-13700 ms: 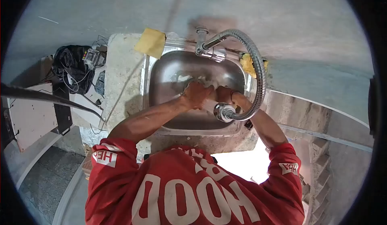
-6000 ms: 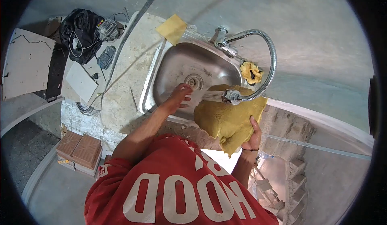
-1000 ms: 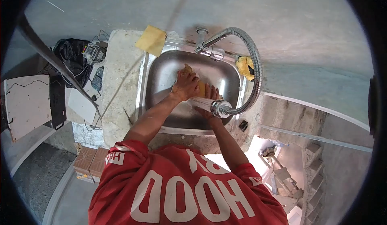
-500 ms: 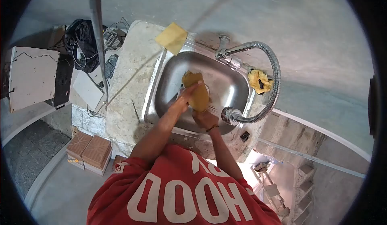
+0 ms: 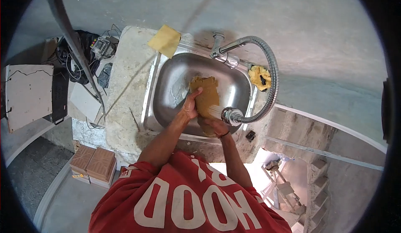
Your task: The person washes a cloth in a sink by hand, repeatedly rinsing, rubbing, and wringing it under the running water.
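A wet brown-yellow sponge-like piece (image 5: 207, 94) with a ragged upper end is held over the steel sink (image 5: 171, 72). My left hand (image 5: 191, 104) grips its left side, with the thumb on its face. Around its lower right part is my right hand (image 5: 216, 126), its fingers partly hidden by the piece. Water sprays from the faucet head (image 5: 232, 116) onto the piece, just above my right hand. The flexible metal faucet hose (image 5: 273, 74) arches over the sink's right side.
On the sink's back left corner lies a yellow cloth (image 5: 165, 40). A torn yellow sponge (image 5: 260, 78) sits right of the faucet. A small black item (image 5: 250, 136) is at the front right. Stacked tiles (image 5: 92, 162) stand at lower left, cables and a black bag farther back.
The brown-yellow piece has come under the spray, and more of its face shows. My right hand is lower on it, my left hand's fingers have shifted to its edge. The view has shifted slightly.
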`<act>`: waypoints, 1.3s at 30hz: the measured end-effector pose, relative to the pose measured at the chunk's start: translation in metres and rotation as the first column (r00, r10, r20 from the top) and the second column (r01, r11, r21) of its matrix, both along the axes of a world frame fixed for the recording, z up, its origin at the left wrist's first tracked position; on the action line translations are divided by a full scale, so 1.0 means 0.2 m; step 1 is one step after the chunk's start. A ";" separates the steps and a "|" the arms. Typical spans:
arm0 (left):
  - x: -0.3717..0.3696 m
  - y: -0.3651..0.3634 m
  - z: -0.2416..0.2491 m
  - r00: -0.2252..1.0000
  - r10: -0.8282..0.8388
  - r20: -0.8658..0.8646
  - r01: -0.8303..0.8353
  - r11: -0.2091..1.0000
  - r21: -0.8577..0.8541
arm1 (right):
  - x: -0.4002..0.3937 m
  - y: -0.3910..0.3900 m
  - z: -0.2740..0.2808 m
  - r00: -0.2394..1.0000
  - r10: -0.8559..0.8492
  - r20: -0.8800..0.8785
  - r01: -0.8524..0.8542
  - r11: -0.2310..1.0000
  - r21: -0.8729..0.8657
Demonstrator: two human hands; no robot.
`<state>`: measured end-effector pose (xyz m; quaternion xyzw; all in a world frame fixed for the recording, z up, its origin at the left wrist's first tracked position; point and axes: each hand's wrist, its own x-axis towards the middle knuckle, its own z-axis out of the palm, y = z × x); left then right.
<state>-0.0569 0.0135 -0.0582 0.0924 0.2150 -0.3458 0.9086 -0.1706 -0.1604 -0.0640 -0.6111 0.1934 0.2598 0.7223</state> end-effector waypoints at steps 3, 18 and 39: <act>0.08 0.10 0.09 0.998 0.061 -0.016 -0.063 0.959 -0.278 | -0.01 -0.16 -0.07 0.980 0.174 0.093 -0.163 0.979 -0.120; 0.14 0.17 -0.22 0.744 -0.641 0.187 0.667 0.732 -0.141 | 0.64 -0.22 0.81 0.180 0.962 0.205 0.134 0.182 -0.974; 0.30 0.07 0.35 -0.284 -0.958 0.035 -0.541 0.190 0.819 | 0.39 -0.41 0.30 0.750 0.660 -0.053 -0.586 0.625 -0.516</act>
